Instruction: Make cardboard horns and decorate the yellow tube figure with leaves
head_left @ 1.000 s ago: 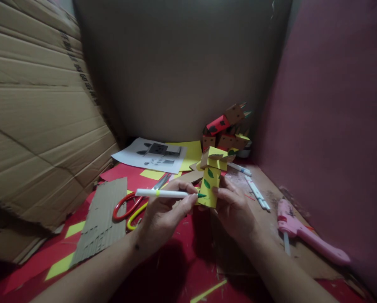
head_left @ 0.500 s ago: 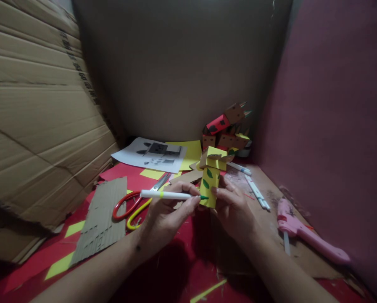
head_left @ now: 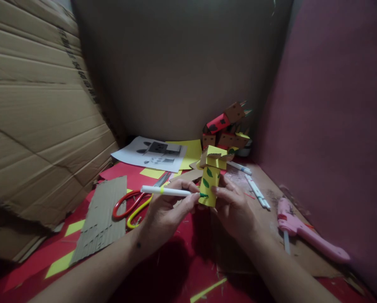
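My left hand (head_left: 172, 208) pinches a white marker (head_left: 167, 191) with a yellow band. The marker lies almost level, and its green tip touches the lower left side of a small yellow paper figure (head_left: 209, 185). Green leaf shapes mark the figure's tube-like body, and a yellow and brown box-like part sits on top of it. My right hand (head_left: 235, 206) holds the figure upright from the right, thumb on its front. Fingers of both hands meet behind the lower body, partly hidden.
Red and yellow scissors (head_left: 133, 206) and a cardboard piece (head_left: 101, 216) lie at the left, printed paper (head_left: 150, 153) behind. Capped markers (head_left: 257, 191) and a pink glue gun (head_left: 304, 235) lie at the right. Red and brown cardboard figures (head_left: 228, 124) stand at the back.
The back end of the marker has dipped less and sits slightly higher, so the pen slopes a little differently. A green mark beside its tip looks slightly larger.
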Tool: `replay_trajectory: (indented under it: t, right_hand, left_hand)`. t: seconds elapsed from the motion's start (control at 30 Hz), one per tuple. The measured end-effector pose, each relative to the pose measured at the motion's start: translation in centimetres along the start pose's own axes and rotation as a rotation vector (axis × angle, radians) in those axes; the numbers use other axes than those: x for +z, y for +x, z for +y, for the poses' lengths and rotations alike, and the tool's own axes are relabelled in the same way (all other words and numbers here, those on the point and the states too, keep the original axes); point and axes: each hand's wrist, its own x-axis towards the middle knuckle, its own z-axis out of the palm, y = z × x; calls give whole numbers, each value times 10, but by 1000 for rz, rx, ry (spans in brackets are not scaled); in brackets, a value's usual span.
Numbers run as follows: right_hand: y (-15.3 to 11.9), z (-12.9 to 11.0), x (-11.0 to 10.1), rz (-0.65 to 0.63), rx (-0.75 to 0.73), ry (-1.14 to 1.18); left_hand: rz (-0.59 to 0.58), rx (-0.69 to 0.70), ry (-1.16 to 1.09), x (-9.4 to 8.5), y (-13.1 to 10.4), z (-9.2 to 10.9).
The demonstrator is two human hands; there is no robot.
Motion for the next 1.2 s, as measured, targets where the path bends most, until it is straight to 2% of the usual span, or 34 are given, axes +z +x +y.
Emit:
replay_trajectory:
  t: [0.23,0.5,1.2]
  right_hand:
    - [-3,-7,4,14,-3,-7]
    - [0,-2,2,22,-5,4]
    - [-1,-2,-1,17,21,26]
  left_hand:
    - [25,-45,-7,0,2,3]
    - [55,-87,-15,-2,2,5]
    - [96,-88,37,-4,9,5]
